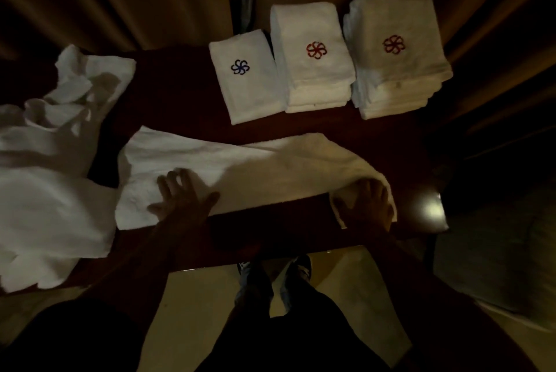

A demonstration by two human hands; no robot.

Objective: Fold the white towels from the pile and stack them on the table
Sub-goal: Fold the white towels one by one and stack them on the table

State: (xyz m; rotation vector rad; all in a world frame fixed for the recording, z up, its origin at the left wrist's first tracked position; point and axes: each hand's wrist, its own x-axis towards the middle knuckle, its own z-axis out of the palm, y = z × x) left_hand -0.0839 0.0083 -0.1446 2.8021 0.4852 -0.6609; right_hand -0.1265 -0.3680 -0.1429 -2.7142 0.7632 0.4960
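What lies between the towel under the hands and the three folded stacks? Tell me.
Nothing visible. The left hand and right hand touch the spread towel; only bare table separates it from the folded stacks.

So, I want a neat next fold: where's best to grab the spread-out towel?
Probably the right end of the towel, coming from the right: it already curls up around the right hand, free to swing leftward, while the left hand pins the flat left part.

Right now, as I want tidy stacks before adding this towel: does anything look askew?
The rightmost stack is ragged: its lower towels jut out unevenly at the near edge. The middle stack and leftmost stack look square.
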